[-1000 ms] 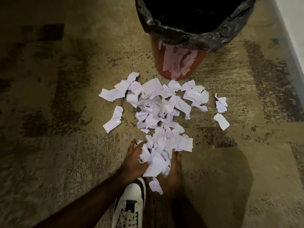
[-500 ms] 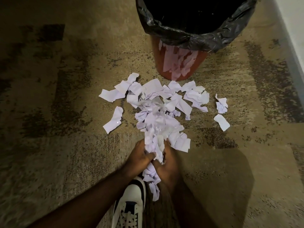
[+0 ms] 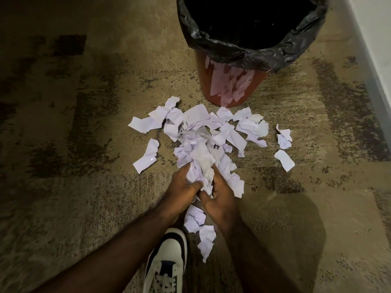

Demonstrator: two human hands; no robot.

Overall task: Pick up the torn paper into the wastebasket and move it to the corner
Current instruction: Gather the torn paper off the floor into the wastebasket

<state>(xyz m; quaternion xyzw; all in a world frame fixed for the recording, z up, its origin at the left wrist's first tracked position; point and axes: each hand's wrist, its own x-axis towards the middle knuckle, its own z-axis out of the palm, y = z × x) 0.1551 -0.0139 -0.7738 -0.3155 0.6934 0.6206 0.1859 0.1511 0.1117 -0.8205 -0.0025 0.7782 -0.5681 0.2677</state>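
Hands: left hand [image 3: 183, 188] and right hand [image 3: 220, 197] are clamped round a paper [image 3: 201, 166] bunch, near the wastebasket [image 3: 232, 89].
Handling: light, crumpled, easily shed; best cupped from beneath.

Wastebasket [image 3: 230, 89]: set at the far end of the carpet [image 3: 63, 144], near the wall [image 3: 378, 39] on the right.
Torn paper [image 3: 211, 132]: spread on the carpet just before the wastebasket.
Left hand [image 3: 179, 187] and right hand [image 3: 220, 197]: side by side, at the near edge of the paper.
Shoe [image 3: 167, 261]: placed nearest, below the hands.
Loose scraps [image 3: 284, 149]: apart, right of the pile.
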